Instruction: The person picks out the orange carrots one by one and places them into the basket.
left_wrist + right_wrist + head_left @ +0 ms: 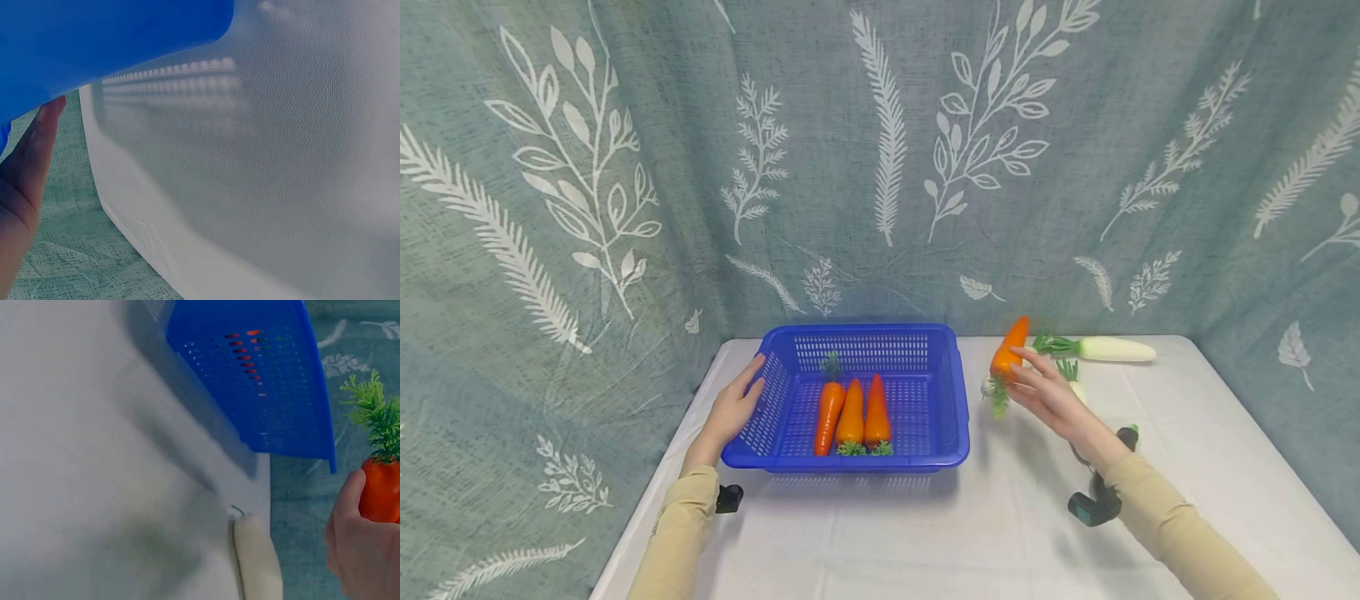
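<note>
basket [958, 392] blue | carrots [852, 414] orange | radish [1116, 349] white | cloth [925, 533] white

The head camera looks from high up, forward and down, at the whole white table [925, 533] with the leafy curtain [880, 167] behind it. It sits far enough back to show both arms. The left wrist camera is very close and low, looking under the rim of the blue basket [94, 44] and across the tablecloth. The right wrist camera is close too, looking along the table at the same basket's side [269, 381]. All three views share the basket and the table.
</note>
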Demonstrator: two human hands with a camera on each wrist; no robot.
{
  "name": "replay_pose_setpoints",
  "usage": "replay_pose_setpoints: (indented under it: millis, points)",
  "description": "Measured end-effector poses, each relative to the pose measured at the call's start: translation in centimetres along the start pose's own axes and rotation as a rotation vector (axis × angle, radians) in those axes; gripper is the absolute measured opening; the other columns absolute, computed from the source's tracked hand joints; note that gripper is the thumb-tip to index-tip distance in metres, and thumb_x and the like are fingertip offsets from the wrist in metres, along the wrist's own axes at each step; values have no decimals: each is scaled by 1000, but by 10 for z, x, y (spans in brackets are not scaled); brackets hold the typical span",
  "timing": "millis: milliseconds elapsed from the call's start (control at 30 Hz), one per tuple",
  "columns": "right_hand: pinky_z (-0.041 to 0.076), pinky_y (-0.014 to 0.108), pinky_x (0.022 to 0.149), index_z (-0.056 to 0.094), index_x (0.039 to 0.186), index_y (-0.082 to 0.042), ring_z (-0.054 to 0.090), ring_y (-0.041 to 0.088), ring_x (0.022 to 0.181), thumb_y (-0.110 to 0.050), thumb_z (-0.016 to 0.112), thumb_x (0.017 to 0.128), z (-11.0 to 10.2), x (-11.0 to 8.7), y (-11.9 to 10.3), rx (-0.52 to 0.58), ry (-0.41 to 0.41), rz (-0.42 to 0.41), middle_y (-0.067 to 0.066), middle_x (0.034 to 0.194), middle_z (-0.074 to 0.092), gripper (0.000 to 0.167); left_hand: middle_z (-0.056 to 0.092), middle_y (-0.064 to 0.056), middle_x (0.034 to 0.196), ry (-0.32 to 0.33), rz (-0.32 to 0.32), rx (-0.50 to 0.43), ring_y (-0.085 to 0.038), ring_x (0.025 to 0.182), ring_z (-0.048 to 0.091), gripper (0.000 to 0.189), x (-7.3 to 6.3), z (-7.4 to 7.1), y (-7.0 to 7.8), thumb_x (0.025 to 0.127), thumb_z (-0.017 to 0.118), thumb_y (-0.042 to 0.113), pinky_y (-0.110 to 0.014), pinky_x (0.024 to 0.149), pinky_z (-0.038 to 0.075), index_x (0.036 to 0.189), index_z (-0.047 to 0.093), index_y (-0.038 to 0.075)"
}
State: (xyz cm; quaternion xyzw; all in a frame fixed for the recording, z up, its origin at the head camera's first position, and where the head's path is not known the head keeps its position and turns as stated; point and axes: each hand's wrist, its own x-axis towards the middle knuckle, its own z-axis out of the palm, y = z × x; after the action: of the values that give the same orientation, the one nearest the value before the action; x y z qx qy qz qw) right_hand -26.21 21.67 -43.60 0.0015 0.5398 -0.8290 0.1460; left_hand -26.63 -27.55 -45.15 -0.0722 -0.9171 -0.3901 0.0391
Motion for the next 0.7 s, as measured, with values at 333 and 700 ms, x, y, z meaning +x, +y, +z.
replay_pose_setpoints:
  millis: [333, 700]
  points:
    - [52, 22, 91, 55, 120, -21, 62, 13, 97, -4, 48, 102, 16, 2, 6, 5, -26, -11, 6, 115, 52, 25, 24, -23, 156, 0, -10, 2, -43, 142, 23, 49, 0, 0, 0, 107, 36, 16, -51, 119, 17, 151, 27, -2]
    - [52, 23, 91, 54, 126, -18, 62, 13, 97, -10, 55, 100, 40, 5, 12, 4, -51, -15, 5, 112, 56, 27, 23, -23, 156, -2, -5, -9, -43, 142, 22, 49, 0, 0, -2, 107, 36, 17, -52, 118, 17, 151, 28, -2]
